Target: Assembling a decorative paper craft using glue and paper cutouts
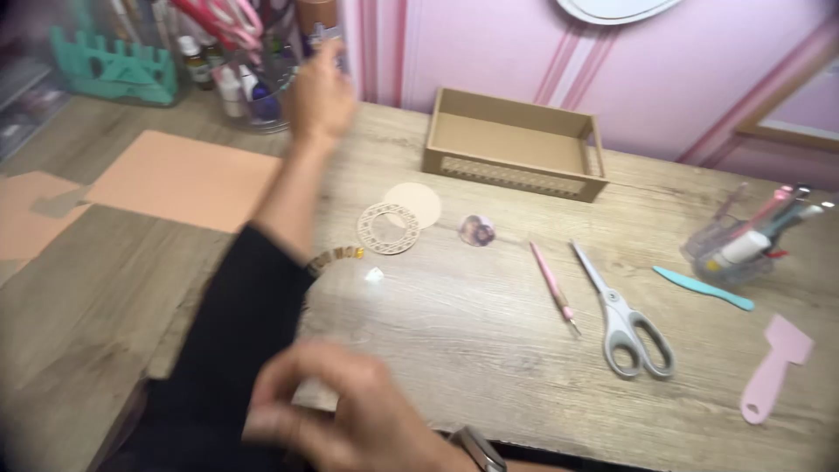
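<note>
Left hand [319,96] reaches to 11 o'clock into a clear organizer [253,96] of small bottles, fingers curled round something there; too blurred to tell the grip. Right hand [350,419] at 6 o'clock, fingers loosely bent, blurred, pinch unclear. Best lift straight up so neighbouring bottles stay put. Filigree ring [389,229] and scissors [622,319] lie mid-desk, cardboard tray [516,144] at 1 o'clock. Open wood beside the tan sheet [183,179]; desk edge near the right hand.
</note>
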